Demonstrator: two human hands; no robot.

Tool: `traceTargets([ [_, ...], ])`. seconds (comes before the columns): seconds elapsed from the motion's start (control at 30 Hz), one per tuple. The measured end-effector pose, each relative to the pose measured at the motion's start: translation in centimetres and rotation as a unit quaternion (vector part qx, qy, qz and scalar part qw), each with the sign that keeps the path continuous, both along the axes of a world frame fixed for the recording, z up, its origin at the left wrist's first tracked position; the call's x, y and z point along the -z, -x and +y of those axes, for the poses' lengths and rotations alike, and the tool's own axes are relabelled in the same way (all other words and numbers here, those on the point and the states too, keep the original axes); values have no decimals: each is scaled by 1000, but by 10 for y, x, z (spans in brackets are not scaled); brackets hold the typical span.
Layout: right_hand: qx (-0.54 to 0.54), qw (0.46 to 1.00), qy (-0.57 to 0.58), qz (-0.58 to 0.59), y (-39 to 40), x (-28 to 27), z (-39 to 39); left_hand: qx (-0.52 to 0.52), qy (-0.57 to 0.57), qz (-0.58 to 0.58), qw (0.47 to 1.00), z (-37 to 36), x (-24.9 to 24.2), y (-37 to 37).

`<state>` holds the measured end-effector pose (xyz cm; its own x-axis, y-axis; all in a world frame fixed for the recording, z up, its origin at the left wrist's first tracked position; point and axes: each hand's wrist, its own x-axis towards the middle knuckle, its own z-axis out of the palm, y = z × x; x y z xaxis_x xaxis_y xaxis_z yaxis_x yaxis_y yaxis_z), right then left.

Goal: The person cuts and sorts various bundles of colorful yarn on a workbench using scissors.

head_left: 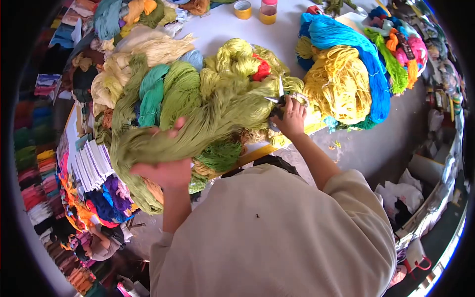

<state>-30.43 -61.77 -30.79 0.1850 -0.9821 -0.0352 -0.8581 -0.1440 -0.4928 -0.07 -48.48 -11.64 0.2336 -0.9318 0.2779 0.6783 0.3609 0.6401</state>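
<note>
A long olive-green skein of yarn stretches across the table between my hands. My left hand is at its left end, slightly blurred, with the palm under the strands and the fingers partly covered by them. At the skein's right end, my right hand is closed on black-handled scissors. Their blades are apart and point up and left, beside the yarn. Teal yarn and a green skein lie behind the olive one.
Yellow yarn and blue yarn are heaped at the right. A tape roll sits at the table's back. Stacked white items are at the left. Another person is at the lower left.
</note>
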Motion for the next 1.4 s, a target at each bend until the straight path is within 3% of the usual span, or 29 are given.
traceTargets([
  [0.03, 5, 999, -17, 26, -3, 3, -2, -16, 34, -35, 999, 3, -22, -7],
  [0.07, 9, 998, -35, 52, -7, 4, -4, -104, 13, 50, 993, 14, -54, 2],
  [0.1, 6, 998, -45, 47, -6, 6, -7, -109, -15, -36, 993, 36, -70, -22],
  [0.17, -2, 999, 5, 39, -1, 12, -10, -39, 27, 68, 997, 67, -127, -35],
  [0.23, -35, 999, 5, 11, 5, 22, -20, -50, 129, 31, 990, 110, -166, -56],
  [0.3, -71, 997, 19, -7, 15, 37, -28, 79, 214, -64, 972, 167, -201, -111],
  [0.33, -80, 995, 9, -57, 21, 42, -31, -69, 192, -80, 976, 199, -216, -100],
  [0.4, -61, 988, -8, -141, 26, 42, -31, -227, 95, -65, 967, 254, -240, -93],
  [0.47, -26, 928, -98, -357, 32, 55, -33, -263, 37, -51, 963, 296, -246, -102],
  [0.5, -7, 932, -100, -347, 37, 57, -33, -326, 17, 4, 945, 309, -242, -100],
  [0.57, -12, 923, -107, -369, 42, 49, -29, -398, 10, 43, 917, 327, -221, -121],
  [0.63, 7, 949, -63, -310, 44, 37, -21, -618, -117, -46, 776, 311, -192, -138],
  [0.67, 31, 935, -85, -344, 45, 31, -15, -622, -212, -73, 751, 331, -168, -173],
  [0.7, 41, 923, -103, -369, 43, 23, -9, -613, -177, -126, 760, 303, -155, -191],
  [0.77, 47, 915, -101, -387, 42, 10, 1, -523, -272, 2, 808, 314, -77, -271],
  [0.8, 69, 892, -93, -437, 36, 3, 9, -530, -350, -17, 772, 306, -29, -312],
  [0.83, 68, 893, -108, -431, 34, -9, 15, -523, -466, -76, 710, 306, 46, -359],
  [0.87, 70, 895, -122, -423, 35, -21, 23, -495, -619, -165, 587, 278, 58, -354],
  [0.9, 70, 898, -116, -418, 35, -25, 27, -420, -671, -216, 572, 276, 113, -375],
  [0.93, 84, 864, -117, -482, 12, -63, 50, -494, -519, -458, 527, 281, 230, -398],
  [1.0, 155, 824, -131, -530, -2, -87, 66, -350, -660, -488, 452, 266, 217, -362],
  [1.1, 107, 757, -188, -617, -6, -100, 85, -370, -679, -475, 419, 253, 217, -340],
  [1.13, 142, 704, -213, -662, -5, -96, 89, -407, -679, -509, 337, 242, 211, -329],
  [1.2, 131, 684, -241, -676, -29, -115, 108, -487, -494, -624, 358, 225, 175, -309],
  [1.23, 72, 667, -274, -689, -29, -111, 112, -467, -438, -642, 422, 206, 142, -294],
  [1.27, 107, 651, -279, -698, -50, -122, 125, -448, -298, -652, 534, 191, 138, -295],
  [1.3, 77, 640, -283, -710, -72, -134, 135, -322, -257, -602, 684, 174, 134, -298],
  [1.33, 75, 622, -301, -719, -88, -142, 143, -295, -224, -683, 629, 156, 140, -288],
  [1.4, 86, 624, -317, -709, -100, -145, 157, -201, -221, -708, 640, 126, 114, -275],
])
